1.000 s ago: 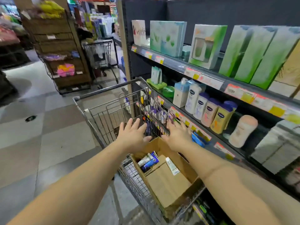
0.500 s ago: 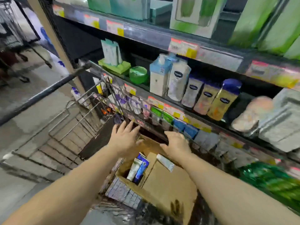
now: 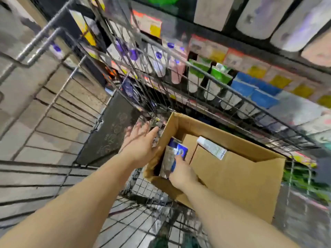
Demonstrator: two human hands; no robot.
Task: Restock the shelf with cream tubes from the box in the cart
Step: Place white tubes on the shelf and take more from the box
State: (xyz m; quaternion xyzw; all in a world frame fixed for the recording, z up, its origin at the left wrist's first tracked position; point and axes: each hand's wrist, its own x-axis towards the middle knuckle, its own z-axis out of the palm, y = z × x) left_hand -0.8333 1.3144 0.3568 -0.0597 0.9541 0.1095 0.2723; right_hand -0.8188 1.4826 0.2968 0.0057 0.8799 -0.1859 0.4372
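While the right hand (image 3: 181,173) reaches into the box, the step in hand reads as the first pick of tubes – notes below.

Right hand: down in the open left pocket of the cardboard box (image 3: 238,176), fingers curled onto the blue-and-white tubes (image 3: 174,154); thumb lies on the blue one. Blur hides whether the grip is fully closed – contact is plain, a firm hold is a judgement.

Left hand: left hand (image 3: 140,143) spread flat, fingers straight, against the outside of the box's left wall; holds nothing. Probably bracing the box.

Tubes: two or three stand on end in the pocket, packed close. One white tube (image 3: 211,147) lies loose on the folded inner flap, near the far wall.

Box: sits in the wire cart (image 3: 59,111), pushed to the shelf side; far flap up, near flap folded inward over most of the opening.

Shelf: shelf (image 3: 250,68) just beyond the cart's rim, stocked with upright tubes and price tags; heavily blurred, so the open slot cannot be picked out.

Doing it well: close round the tubes mid-body, not the caps – lift straight up to clear the flap edge. Keep the left palm on the wall so the box does not slide.

Risk: narrow pocket, a neighbouring tube may drag out and drop through the cart wires.
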